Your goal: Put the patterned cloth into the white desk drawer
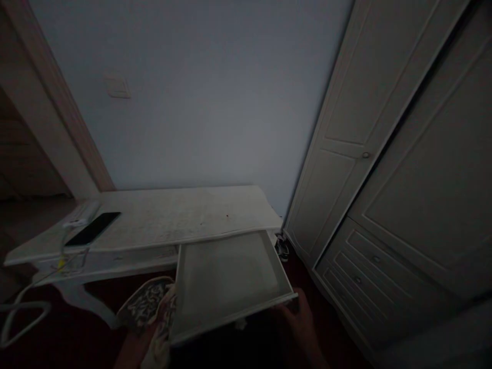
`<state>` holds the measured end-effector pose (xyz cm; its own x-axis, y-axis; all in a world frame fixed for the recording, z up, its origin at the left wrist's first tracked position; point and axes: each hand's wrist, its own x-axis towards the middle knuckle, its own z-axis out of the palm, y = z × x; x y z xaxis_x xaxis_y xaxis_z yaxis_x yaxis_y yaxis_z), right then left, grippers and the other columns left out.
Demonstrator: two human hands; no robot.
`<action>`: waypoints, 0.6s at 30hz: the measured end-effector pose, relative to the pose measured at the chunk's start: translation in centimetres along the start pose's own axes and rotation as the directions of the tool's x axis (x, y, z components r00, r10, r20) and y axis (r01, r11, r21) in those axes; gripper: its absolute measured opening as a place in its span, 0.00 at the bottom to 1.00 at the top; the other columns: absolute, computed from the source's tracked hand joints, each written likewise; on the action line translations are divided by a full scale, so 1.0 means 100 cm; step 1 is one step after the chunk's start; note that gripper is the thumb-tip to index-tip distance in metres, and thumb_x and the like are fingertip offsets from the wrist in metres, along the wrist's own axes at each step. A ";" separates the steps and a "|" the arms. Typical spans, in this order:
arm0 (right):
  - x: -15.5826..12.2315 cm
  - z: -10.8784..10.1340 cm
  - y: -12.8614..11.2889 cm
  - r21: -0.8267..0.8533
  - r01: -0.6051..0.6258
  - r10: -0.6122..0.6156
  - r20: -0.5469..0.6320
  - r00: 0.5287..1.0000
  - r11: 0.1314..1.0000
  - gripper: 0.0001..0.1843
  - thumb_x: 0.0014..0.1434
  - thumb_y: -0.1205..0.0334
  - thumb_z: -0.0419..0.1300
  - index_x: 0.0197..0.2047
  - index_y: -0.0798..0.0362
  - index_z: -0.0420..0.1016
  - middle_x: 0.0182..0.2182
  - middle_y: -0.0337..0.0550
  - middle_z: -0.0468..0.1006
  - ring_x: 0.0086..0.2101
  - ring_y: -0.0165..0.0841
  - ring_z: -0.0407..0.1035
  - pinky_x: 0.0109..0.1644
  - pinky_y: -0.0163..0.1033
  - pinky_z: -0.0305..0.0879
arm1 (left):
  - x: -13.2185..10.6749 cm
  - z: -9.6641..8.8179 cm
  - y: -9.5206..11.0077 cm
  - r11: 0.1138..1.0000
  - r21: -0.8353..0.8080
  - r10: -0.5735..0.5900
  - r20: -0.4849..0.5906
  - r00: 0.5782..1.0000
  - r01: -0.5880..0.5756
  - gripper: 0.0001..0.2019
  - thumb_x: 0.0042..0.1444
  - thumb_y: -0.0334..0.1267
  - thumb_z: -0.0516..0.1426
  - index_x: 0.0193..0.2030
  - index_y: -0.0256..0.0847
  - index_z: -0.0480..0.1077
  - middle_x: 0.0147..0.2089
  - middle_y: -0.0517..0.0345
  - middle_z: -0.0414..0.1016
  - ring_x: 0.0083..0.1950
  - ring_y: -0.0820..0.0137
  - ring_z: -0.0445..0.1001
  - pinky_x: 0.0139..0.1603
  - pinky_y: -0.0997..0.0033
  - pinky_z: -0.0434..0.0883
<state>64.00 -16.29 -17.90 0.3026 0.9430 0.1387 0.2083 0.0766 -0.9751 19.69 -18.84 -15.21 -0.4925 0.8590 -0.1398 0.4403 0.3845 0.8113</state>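
Note:
A white drawer (230,277) stands pulled out from the white table (184,212), and its inside shows no contents. My right hand (300,315) is closed around the drawer's front right corner. Beside the drawer's left side, my left hand (148,330) is closed on a patterned cloth (144,302) with a pale edge; dim light and the cloth hide most of its fingers. A small pale knob (241,324) sticks out below the drawer's front edge.
A dark phone (94,229) lies on the table's left end, near a white power strip (81,212) with cables. White wardrobes (330,169) line the right side. Shoes (282,248) rest on the dark red floor by the table's right end. A light switch (116,86) is on the wall.

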 end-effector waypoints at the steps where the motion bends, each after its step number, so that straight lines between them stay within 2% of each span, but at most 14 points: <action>1: 0.000 -0.001 0.000 -0.008 -0.003 0.003 0.010 1.000 1.000 0.25 0.49 0.44 0.72 0.45 0.50 0.76 0.37 0.45 0.82 0.38 0.46 0.76 0.42 0.45 0.73 | -0.005 -0.004 -0.003 1.000 -0.010 -0.001 -0.002 1.000 0.001 0.31 0.56 0.60 0.53 0.61 0.43 0.71 0.48 0.51 0.84 0.65 0.49 0.76 0.69 0.45 0.71; 3: 0.001 -0.002 0.001 -0.036 0.004 -0.003 0.019 1.000 0.999 0.25 0.49 0.44 0.73 0.44 0.50 0.76 0.37 0.45 0.82 0.38 0.46 0.76 0.42 0.45 0.72 | -0.015 -0.009 -0.002 0.999 0.006 0.048 0.017 0.999 -0.048 0.32 0.55 0.59 0.52 0.62 0.45 0.71 0.52 0.53 0.84 0.68 0.50 0.73 0.71 0.49 0.69; 5: 0.001 -0.003 0.003 -0.054 0.014 -0.013 0.027 1.000 0.998 0.26 0.49 0.44 0.73 0.45 0.50 0.76 0.37 0.45 0.82 0.39 0.46 0.76 0.43 0.45 0.72 | -0.024 -0.009 0.007 0.974 0.118 0.180 0.103 0.978 -0.192 0.31 0.53 0.56 0.53 0.62 0.48 0.72 0.54 0.54 0.83 0.67 0.49 0.73 0.71 0.48 0.69; 7: 0.003 -0.004 0.006 -0.058 0.014 -0.012 0.023 1.000 0.998 0.26 0.50 0.44 0.72 0.45 0.50 0.75 0.38 0.44 0.82 0.39 0.45 0.76 0.44 0.45 0.72 | -0.031 -0.001 0.025 0.883 0.289 0.312 0.231 0.922 -0.371 0.30 0.53 0.50 0.55 0.63 0.50 0.73 0.61 0.53 0.80 0.67 0.48 0.73 0.71 0.47 0.69; 9: 0.004 -0.004 0.007 -0.064 0.017 -0.016 0.013 1.000 0.998 0.26 0.49 0.43 0.73 0.45 0.50 0.76 0.38 0.44 0.82 0.39 0.45 0.76 0.44 0.45 0.72 | -0.034 0.011 0.049 0.720 0.457 0.389 0.358 0.849 -0.522 0.32 0.53 0.41 0.56 0.67 0.52 0.70 0.69 0.54 0.73 0.70 0.49 0.69 0.73 0.46 0.65; 11: 0.005 -0.004 0.008 -0.068 0.021 -0.020 0.010 1.000 0.997 0.26 0.48 0.42 0.73 0.43 0.50 0.76 0.37 0.43 0.82 0.39 0.45 0.75 0.44 0.45 0.72 | -0.033 0.023 0.072 0.549 0.567 0.388 0.478 0.788 -0.614 0.35 0.54 0.30 0.53 0.69 0.54 0.68 0.71 0.53 0.71 0.71 0.53 0.68 0.76 0.43 0.57; 13: 0.006 -0.003 0.007 -0.057 0.015 -0.015 0.007 1.000 0.998 0.26 0.47 0.42 0.73 0.43 0.50 0.76 0.36 0.43 0.82 0.38 0.45 0.76 0.43 0.45 0.72 | -0.028 0.031 0.091 0.441 0.602 0.356 0.563 0.746 -0.665 0.35 0.55 0.24 0.49 0.68 0.52 0.69 0.67 0.50 0.75 0.69 0.55 0.71 0.74 0.41 0.57; 16: 0.005 -0.002 0.004 -0.026 0.003 -0.004 -0.018 1.000 1.000 0.27 0.44 0.43 0.74 0.42 0.49 0.76 0.36 0.43 0.82 0.38 0.46 0.76 0.43 0.45 0.73 | -0.020 0.039 0.107 0.370 0.636 0.320 0.597 0.736 -0.677 0.30 0.61 0.23 0.46 0.65 0.48 0.72 0.61 0.44 0.78 0.63 0.52 0.75 0.67 0.37 0.63; 18: 0.003 0.000 0.002 -0.003 -0.012 0.012 -0.016 1.000 1.000 0.26 0.44 0.44 0.74 0.42 0.49 0.77 0.36 0.43 0.82 0.38 0.46 0.76 0.42 0.45 0.73 | -0.016 0.048 0.114 0.326 0.671 0.330 0.579 0.746 -0.666 0.27 0.64 0.25 0.47 0.64 0.48 0.73 0.57 0.43 0.81 0.59 0.49 0.77 0.68 0.27 0.55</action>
<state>64.17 -15.97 -18.06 0.3204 0.9384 0.1297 0.2077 0.0640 -0.9761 29.07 -14.25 -8.45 0.2126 0.9631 -0.1650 0.9754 -0.2193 -0.0236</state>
